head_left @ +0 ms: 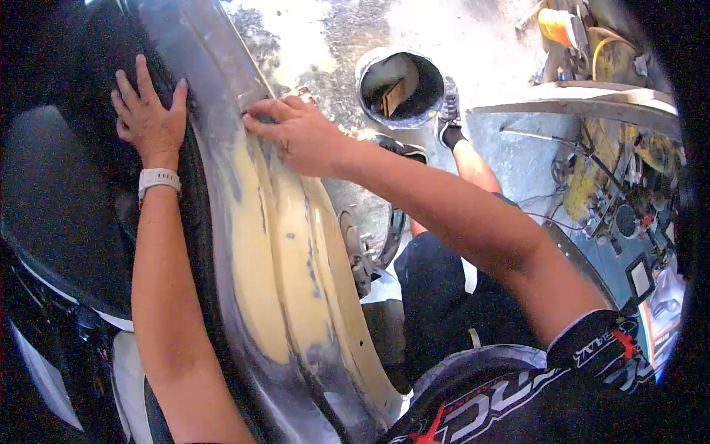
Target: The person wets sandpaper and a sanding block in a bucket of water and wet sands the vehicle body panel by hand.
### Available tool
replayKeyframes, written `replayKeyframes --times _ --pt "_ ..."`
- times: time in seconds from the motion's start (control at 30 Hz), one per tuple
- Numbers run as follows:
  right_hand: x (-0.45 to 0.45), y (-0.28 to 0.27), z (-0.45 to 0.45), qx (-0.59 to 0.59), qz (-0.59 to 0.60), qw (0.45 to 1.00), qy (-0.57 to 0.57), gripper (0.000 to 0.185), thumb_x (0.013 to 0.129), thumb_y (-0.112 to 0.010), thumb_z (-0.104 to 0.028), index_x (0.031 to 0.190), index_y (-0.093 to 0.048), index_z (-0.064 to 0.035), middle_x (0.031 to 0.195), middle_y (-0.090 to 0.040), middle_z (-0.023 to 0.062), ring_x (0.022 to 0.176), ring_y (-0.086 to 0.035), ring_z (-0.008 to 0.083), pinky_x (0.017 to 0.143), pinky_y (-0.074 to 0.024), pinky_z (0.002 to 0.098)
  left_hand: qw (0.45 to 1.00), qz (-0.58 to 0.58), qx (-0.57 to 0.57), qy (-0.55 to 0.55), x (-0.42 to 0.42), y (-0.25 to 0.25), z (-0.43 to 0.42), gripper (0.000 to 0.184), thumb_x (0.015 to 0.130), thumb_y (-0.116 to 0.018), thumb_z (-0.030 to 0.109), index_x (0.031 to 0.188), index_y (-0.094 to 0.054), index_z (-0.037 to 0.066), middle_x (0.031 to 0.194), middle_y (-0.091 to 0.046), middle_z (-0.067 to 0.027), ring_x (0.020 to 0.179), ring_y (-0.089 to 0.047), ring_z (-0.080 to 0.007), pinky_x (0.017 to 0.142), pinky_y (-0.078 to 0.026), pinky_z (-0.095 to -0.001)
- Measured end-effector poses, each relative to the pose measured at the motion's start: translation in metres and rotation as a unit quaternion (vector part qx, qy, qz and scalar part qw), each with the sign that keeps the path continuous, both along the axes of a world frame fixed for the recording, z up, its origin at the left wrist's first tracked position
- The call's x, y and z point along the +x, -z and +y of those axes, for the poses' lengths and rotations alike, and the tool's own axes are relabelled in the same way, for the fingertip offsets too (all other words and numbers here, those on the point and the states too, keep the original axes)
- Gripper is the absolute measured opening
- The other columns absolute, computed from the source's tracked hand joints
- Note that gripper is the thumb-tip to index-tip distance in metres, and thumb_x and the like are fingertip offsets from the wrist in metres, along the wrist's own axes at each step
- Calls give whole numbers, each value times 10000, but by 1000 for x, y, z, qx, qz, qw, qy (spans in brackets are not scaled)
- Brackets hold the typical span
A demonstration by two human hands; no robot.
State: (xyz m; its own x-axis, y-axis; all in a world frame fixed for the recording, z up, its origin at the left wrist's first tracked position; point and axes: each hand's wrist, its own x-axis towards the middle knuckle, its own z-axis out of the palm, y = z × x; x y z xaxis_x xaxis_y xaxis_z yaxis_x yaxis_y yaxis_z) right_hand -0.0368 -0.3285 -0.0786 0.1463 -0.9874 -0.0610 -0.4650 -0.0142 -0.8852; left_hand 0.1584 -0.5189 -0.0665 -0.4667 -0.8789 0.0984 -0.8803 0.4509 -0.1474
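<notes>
A long grey car body panel (251, 296) with smooth yellowish filler (255, 311) runs from the top to the bottom of the view. My left hand (154, 115) lies with spread fingers on the dark surface left of the panel, a white watch band on its wrist. On the panel's upper part, my right hand (299, 133) has its thumb and index finger pinched together at the ridge. Whatever is between those fingertips, if anything, is too small to make out.
A round bucket (425, 96) with a piece of wood inside stands on the floor near my shoe (450, 111). A wheel hub (355, 244) is beside the panel. Cluttered parts and a curved shelf edge (577, 100) are at right, with an orange-and-white container (558, 28) above.
</notes>
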Motion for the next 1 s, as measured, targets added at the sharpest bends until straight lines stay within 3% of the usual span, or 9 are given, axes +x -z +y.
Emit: replayKeyframes --times 0.13,0.47,0.6,0.8,0.9,1.0 --pt "0 -22 41 10 -47 999 -25 678 709 -570 2 1379 -579 -104 1400 -530 111 1161 -532 354 997 -464 447 1000 0 3 -4 0 0 -3 854 882 -659 599 1592 -253 353 1649 -240 -153 1453 -302 -461 1038 -347 -702" --pt "-3 -2 -6 13 57 997 -41 642 715 -613 -39 1355 -589 -90 1395 -523 112 1157 -538 354 1008 -452 449 1000 -9 7 -5 0 -3 2 859 881 -665 596 1593 -256 344 1646 -244 -155 1454 -304 -458 1035 -351 -701" --pt "2 -18 36 14 -18 999 -29 675 697 -608 -3 1368 -573 -70 1380 -530 115 1140 -545 347 1003 -457 450 1000 -7 3 -3 0 -2 0 858 881 -668 593 1593 -260 341 1642 -249 -160 1450 -309 -458 1022 -354 -711" --pt "-3 2 -27 -1 78 997 -19 700 694 -599 2 1389 -551 -61 1371 -546 155 1170 -541 349 990 -457 461 1000 -8 12 -6 0 -1 -1 860 881 -675 582 1594 -258 344 1645 -246 -156 1452 -299 -462 1018 -348 -720" --pt "4 3 1 6 -14 999 -33 712 694 -608 3 1399 -541 -60 1378 -541 167 1201 -535 359 1011 -439 474 999 -29 1 -15 0 0 -1 847 867 -670 589 1578 -287 337 1632 -266 -134 1452 -304 -420 1034 -358 -664" --pt "-3 -52 51 45 -103 992 -60 730 694 -611 14 1416 -527 -53 1419 -523 165 1252 -519 350 1049 -406 484 999 -29 4 -16 -2 -3 0 852 864 -674 584 1580 -283 335 1633 -265 -134 1448 -311 -422 1034 -359 -665"
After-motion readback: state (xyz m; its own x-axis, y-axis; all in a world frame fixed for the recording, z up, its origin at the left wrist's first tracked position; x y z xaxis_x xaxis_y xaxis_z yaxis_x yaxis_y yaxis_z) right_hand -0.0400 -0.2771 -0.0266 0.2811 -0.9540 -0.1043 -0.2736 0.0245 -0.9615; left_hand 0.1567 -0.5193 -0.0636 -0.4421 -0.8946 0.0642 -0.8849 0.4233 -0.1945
